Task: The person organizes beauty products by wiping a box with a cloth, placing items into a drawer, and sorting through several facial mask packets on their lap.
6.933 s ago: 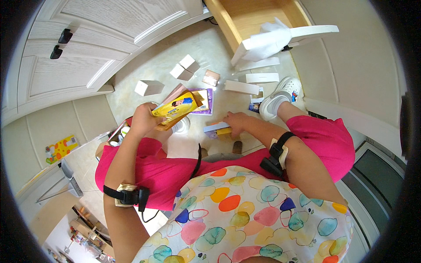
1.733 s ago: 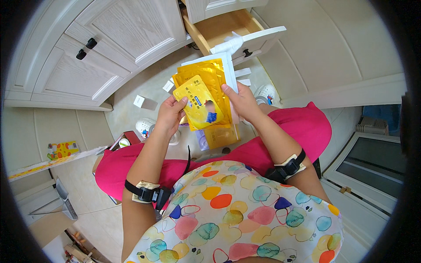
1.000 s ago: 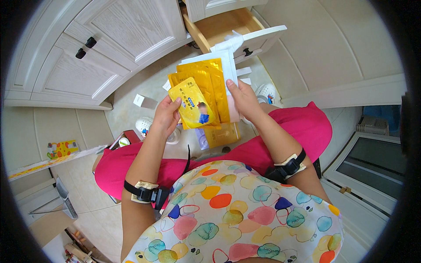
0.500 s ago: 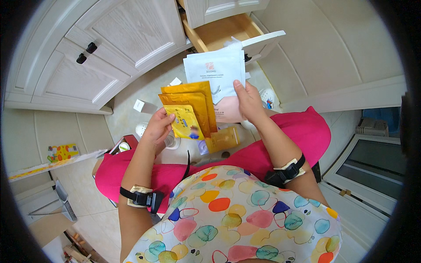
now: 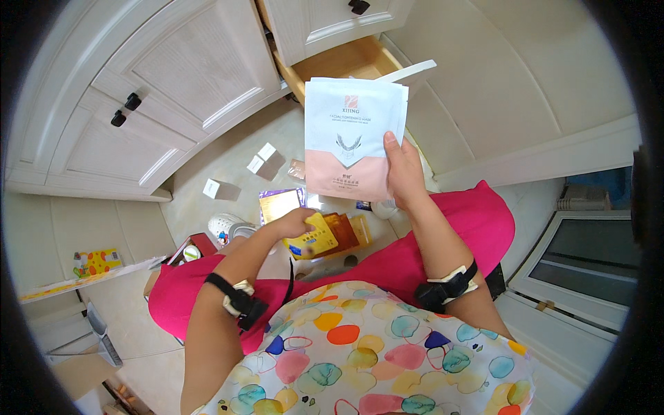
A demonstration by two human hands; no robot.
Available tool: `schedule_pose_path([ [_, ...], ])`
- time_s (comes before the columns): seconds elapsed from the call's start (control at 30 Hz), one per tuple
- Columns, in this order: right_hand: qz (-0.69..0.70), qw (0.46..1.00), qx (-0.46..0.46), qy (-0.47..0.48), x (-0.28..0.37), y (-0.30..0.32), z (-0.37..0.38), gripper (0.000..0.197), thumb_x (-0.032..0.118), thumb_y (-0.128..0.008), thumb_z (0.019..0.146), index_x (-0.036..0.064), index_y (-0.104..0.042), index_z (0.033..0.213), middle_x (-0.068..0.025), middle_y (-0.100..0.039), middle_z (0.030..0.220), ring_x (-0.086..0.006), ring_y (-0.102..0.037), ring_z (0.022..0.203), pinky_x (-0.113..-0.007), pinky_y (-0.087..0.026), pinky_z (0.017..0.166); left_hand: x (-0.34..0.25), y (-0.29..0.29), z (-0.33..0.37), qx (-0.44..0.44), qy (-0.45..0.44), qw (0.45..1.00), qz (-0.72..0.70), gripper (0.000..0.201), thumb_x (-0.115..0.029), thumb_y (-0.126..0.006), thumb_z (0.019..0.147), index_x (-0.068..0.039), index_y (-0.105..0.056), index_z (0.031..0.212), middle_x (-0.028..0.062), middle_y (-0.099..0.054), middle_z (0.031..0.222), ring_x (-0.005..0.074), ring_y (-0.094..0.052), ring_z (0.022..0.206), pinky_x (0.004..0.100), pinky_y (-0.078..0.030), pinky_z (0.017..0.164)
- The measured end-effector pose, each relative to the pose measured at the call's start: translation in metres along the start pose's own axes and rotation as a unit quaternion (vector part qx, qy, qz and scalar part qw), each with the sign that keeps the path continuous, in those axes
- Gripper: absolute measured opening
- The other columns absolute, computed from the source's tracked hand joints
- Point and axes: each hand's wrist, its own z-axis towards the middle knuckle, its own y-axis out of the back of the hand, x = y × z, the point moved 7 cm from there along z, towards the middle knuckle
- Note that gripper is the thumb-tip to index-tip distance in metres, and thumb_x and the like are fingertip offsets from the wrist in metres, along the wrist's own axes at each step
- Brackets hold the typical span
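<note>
A small stack of white-and-pink packets (image 5: pixel 354 142) is grasped by its right edge in the right hand (image 5: pixel 407 169), thumb on top; from that hand it lies toward ten o'clock, its long axis near twelve-to-six and its top edge toward the open drawer (image 5: pixel 342 66). From the left hand (image 5: pixel 294 223), the farther one, the stack lies toward one o'clock. A yellow packet (image 5: pixel 311 241) is touched by the left hand's curled fingers, at their four o'clock, overlapping amber packets (image 5: pixel 344 232); whether it is pinched or released cannot be told. Half a second earlier, yellow and gold packets were held beside the stack; now the two groups are parted.
</note>
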Motion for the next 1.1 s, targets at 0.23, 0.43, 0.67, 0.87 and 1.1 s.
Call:
schedule_pose_path([
  [0.23, 0.080, 0.994, -0.011, -0.068, 0.001, 0.005, -0.001, 0.044, 0.030, -0.042, 0.096, -0.0045, -0.044, 0.122, -0.0119, -0.055, 0.113, -0.0172, -0.054, 0.098, -0.030, -0.043, 0.086, 0.013, -0.057, 0.079, 0.003, 0.029, 0.996, 0.082, 0.041, -0.011, -0.064, 0.072, 0.001, -0.055, 0.109, 0.0225, -0.059, 0.106, 0.0347, -0.055, 0.101, 0.0372, -0.044, 0.086],
  [0.43, 0.111, 0.988, -0.022, -0.102, -0.004, 0.010, 0.000, 0.044, 0.033, -0.044, 0.095, -0.0026, -0.047, 0.121, -0.0107, -0.056, 0.111, -0.0158, -0.053, 0.098, -0.030, -0.043, 0.086, 0.035, -0.083, 0.101, -0.052, 0.034, 0.991, 0.121, 0.040, -0.009, -0.057, 0.073, 0.007, -0.053, 0.109, 0.0247, -0.055, 0.111, 0.0351, -0.054, 0.102, 0.0402, -0.042, 0.090],
  [0.67, 0.114, 0.987, -0.018, -0.115, -0.008, 0.011, 0.003, 0.043, 0.031, -0.042, 0.095, -0.0016, -0.045, 0.123, -0.0105, -0.055, 0.113, -0.0177, -0.053, 0.101, -0.032, -0.043, 0.088, 0.049, -0.099, 0.102, -0.017, 0.013, 0.983, 0.185, 0.061, -0.005, -0.057, 0.070, -0.003, -0.039, 0.128, 0.0269, -0.054, 0.110, 0.0404, -0.052, 0.103, 0.0436, -0.042, 0.089],
  [0.87, 0.117, 0.988, -0.013, -0.099, -0.006, 0.006, 0.000, 0.042, 0.031, -0.042, 0.095, -0.0011, -0.045, 0.122, -0.0104, -0.055, 0.113, -0.0173, -0.054, 0.100, -0.031, -0.043, 0.088, 0.049, -0.089, 0.098, -0.087, -0.001, 0.994, 0.062, 0.051, -0.005, -0.054, 0.074, -0.005, -0.046, 0.124, 0.0255, -0.045, 0.124, 0.0372, -0.045, 0.114, 0.0411, -0.037, 0.096],
  [1.1, 0.098, 0.991, 0.015, -0.091, -0.006, -0.007, -0.005, 0.042, 0.032, -0.044, 0.095, -0.0022, -0.048, 0.120, -0.0103, -0.057, 0.110, -0.0160, -0.054, 0.098, -0.030, -0.042, 0.087, 0.000, 0.022, 0.028, -0.226, 0.003, 0.945, -0.239, 0.027, -0.009, -0.056, 0.081, 0.003, -0.056, 0.106, 0.0113, -0.064, 0.089, 0.0213, -0.060, 0.079, 0.0286, -0.048, 0.071],
])
